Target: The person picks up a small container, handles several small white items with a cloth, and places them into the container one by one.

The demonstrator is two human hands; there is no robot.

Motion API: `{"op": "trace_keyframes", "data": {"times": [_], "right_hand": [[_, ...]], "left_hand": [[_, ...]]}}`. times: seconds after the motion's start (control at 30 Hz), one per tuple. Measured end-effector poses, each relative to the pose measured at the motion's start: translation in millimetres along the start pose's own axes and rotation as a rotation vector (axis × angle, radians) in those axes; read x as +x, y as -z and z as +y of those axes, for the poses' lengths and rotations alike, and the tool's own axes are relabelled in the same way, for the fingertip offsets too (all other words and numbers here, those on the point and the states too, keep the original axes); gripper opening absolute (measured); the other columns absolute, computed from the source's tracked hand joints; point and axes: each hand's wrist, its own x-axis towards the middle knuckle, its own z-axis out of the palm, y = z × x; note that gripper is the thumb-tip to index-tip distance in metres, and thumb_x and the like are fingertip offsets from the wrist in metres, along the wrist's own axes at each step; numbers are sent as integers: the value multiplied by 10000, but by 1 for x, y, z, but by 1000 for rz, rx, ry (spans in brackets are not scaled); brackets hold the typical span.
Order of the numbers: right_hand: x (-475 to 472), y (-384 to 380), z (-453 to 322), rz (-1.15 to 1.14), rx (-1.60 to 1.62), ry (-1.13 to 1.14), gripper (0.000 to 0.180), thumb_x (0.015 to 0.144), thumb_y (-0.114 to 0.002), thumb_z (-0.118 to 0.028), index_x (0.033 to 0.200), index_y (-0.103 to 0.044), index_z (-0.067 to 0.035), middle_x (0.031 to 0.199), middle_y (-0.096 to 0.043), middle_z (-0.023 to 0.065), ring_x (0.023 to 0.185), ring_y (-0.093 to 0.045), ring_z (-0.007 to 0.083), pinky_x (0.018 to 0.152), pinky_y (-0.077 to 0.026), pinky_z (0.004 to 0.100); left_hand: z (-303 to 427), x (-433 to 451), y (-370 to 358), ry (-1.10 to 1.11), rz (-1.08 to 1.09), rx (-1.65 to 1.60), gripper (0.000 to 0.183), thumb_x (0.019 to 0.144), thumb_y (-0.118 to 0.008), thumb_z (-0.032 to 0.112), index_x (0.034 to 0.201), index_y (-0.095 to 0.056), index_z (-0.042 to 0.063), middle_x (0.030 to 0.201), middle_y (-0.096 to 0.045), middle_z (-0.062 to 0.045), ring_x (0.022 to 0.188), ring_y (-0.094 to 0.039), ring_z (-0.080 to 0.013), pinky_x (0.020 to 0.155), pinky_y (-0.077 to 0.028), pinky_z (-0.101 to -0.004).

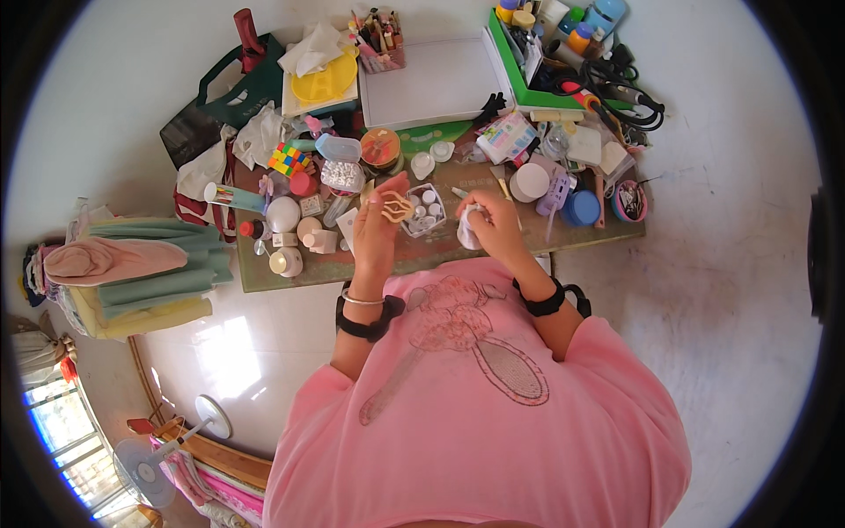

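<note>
My left hand (375, 228) is raised over the front of the cluttered table, holding a tan wavy-shaped hair clip (397, 207) by its side. My right hand (494, 221) grips a crumpled white cloth or wipe (469, 228). Between the two hands sits a small white box (424, 226) with several little white-capped containers inside. A white card (347, 228) lies partly behind my left hand. Beyond the hands are two small clear round containers (422, 165) and a round tub with an orange-red lid (380, 148).
A tub of cotton swabs (342, 177), a puzzle cube (288, 159) and cosmetic jars (285, 262) crowd the left. On the right stand a white-lidded jar (529, 182), a blue-lidded jar (581, 208) and a bowl of hair clips (630, 200). Behind are a white tray (432, 82) and a green box (503, 59).
</note>
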Motion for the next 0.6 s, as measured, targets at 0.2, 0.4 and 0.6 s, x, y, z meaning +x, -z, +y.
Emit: {"op": "trace_keyframes", "data": {"times": [0.2, 0.4, 0.6], "right_hand": [[4, -15, 1, 67, -49, 98, 216, 836, -687, -231, 851, -646, -19, 692, -622, 80, 627, -585, 136, 567, -447, 284], [13, 6, 33, 285, -413, 132, 205, 825, -691, -227, 874, -660, -30, 675, -624, 134, 633, -646, 243, 566, -477, 335], [8, 1, 32, 240, -395, 96, 308, 805, -686, -236, 1033, -624, -39, 915, -655, 159, 845, -638, 324, 725, -495, 385]], "left_hand": [[-15, 0, -14, -17, -137, 304, 400, 1009, -449, 305, 1237, -537, -11, 1265, -562, -114, 1128, -543, -161, 947, -441, -305], [-14, 12, 14, -309, 139, 1085, 209, 889, -617, 152, 1064, -661, 47, 1043, -632, -95, 909, -609, -224, 766, -481, -318], [-26, 14, 18, -480, 102, 1401, 220, 809, -676, 121, 1021, -683, 61, 965, -640, -89, 819, -598, -282, 705, -471, -370]]}}
